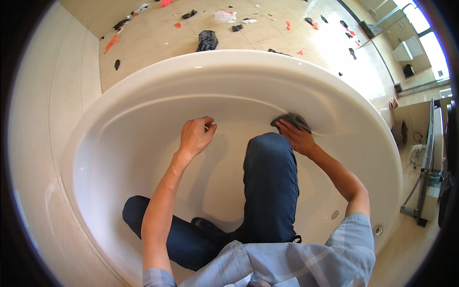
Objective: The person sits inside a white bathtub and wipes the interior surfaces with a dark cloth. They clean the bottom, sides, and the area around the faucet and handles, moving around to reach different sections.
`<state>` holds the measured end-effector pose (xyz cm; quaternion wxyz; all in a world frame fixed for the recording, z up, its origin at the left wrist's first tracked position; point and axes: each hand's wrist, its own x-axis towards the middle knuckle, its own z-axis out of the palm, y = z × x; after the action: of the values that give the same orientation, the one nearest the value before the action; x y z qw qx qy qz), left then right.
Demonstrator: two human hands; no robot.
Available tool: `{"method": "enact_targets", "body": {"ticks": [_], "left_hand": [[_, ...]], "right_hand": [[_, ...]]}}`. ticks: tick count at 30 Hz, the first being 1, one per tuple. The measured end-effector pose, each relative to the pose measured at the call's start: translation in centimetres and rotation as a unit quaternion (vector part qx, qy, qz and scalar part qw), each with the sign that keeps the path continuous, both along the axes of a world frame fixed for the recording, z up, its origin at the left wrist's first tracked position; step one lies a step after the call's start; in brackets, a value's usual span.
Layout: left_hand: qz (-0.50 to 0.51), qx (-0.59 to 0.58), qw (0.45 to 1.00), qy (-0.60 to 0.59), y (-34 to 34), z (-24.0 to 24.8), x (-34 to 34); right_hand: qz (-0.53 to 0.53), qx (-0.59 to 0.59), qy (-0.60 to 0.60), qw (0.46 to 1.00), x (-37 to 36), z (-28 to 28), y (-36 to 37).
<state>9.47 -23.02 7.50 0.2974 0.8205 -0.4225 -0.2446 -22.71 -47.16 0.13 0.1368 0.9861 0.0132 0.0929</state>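
Observation:
I am sitting inside a white oval bathtub (229, 60). My right hand (297, 137) presses a dark grey cloth (295, 119) against the tub's inner wall at the far right, its fingers spread over the cloth. Some of the cloth is hidden under the palm. Above the tub's floor, left of my raised knee, hangs my left hand (197, 134) with its fingers curled in toward the thumb. Whether anything small is between those fingers cannot be made out.
My bent legs (271, 186) take up the tub's middle. A round drain (335, 215) lies at the right, near a metal overflow fitting (378, 230). Beyond the rim, a black plastic bag (207, 41), a clear bag (225, 16) and several scraps litter the tiled floor. A wall (52, 119) adjoins the left side.

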Motion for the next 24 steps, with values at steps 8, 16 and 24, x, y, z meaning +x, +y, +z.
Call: {"method": "enact_targets", "body": {"ticks": [8,16,24], "left_hand": [[0.055,-0.106,0.988,-0.099,1.8,7.0,4.6],[0.289,-0.273,0.879,-0.264,8.7,9.2,11.9],[0.394,-0.102,0.774,-0.485,23.2,6.5,22.3]], "right_hand": [[0.210,-0.009,-0.091,0.973,20.7,5.9,3.7],[0.288,-0.023,-0.094,0.953,34.8,12.4,12.0],[0.217,0.153,-0.131,0.955,45.7,14.9,23.7]]}}
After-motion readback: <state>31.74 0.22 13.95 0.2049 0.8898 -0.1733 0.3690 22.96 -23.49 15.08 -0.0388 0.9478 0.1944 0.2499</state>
